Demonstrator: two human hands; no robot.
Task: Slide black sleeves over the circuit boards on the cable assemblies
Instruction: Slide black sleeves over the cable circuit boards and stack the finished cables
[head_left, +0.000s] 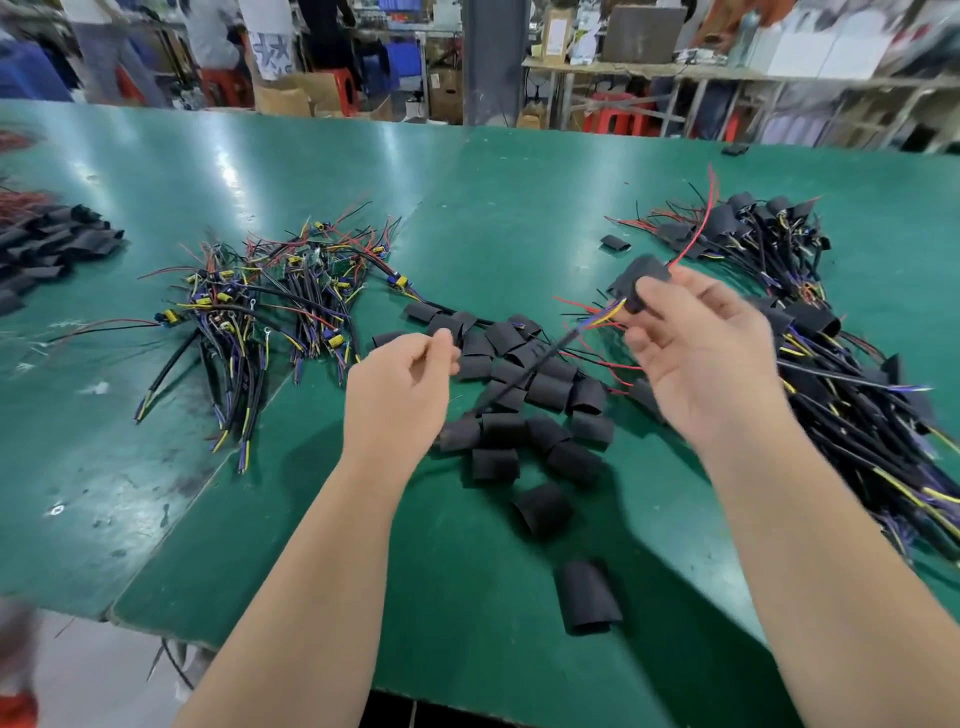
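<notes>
My right hand (696, 343) pinches a cable assembly by its black sleeve (641, 275), held above the green table (467, 208). Red, yellow and blue wires stick out of the sleeve, and its black cable (524, 374) trails down to the left. My left hand (400, 384) hovers over the table with loosely curled fingers and holds nothing that I can see. A scatter of loose black sleeves (524, 410) lies between my hands. Bare cable assemblies with circuit boards (275, 296) are heaped at the left. Sleeved assemblies (810, 332) are piled at the right.
Another heap of black sleeves (47, 249) lies at the far left edge. One sleeve (587, 597) sits alone near the front edge, and a small one (615, 242) lies farther back. People, red stools and shelves stand beyond the table.
</notes>
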